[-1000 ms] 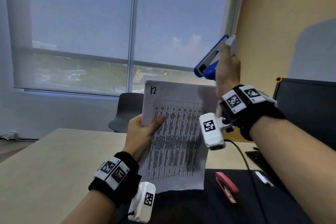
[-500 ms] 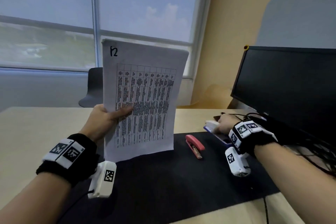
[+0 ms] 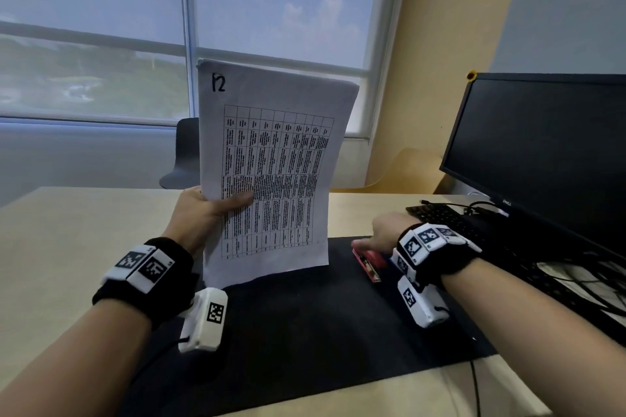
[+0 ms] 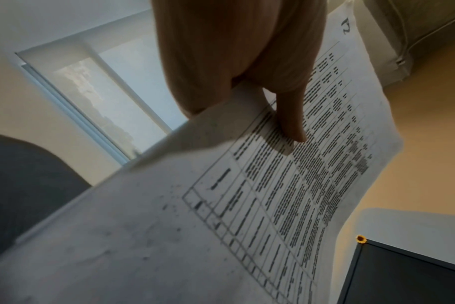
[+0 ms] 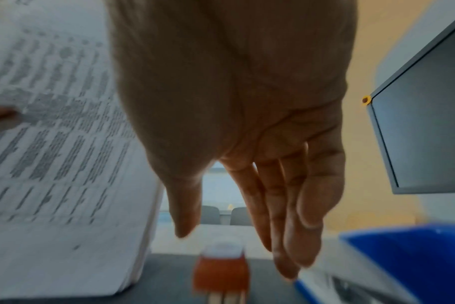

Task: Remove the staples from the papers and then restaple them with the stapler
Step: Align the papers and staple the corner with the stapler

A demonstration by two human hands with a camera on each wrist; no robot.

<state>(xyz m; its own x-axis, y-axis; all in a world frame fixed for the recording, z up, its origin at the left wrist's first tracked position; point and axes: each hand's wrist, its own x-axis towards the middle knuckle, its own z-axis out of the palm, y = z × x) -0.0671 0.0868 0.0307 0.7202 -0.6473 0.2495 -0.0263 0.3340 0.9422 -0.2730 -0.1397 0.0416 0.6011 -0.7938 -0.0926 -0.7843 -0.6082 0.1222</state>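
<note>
The left hand [image 3: 200,213] has its grip pinched on the papers [image 3: 271,173], upright above the black mat [image 3: 305,332]; the right hand [image 3: 382,230], fingers straight, hovers over the red staple remover [image 3: 367,262] there.

The papers [image 3: 271,176], a white sheaf with a printed table and a handwritten "12" at the top left corner, stand nearly upright at about 11 o'clock over the black mat, pinched at their left edge by the left hand [image 3: 200,213]. The red staple remover [image 3: 367,261] lies flat on the mat at about 1 o'clock, just right of the papers' lower corner. The blue and white stapler [image 5: 392,265] lies just right of it, mostly hidden in the head view.
</note>
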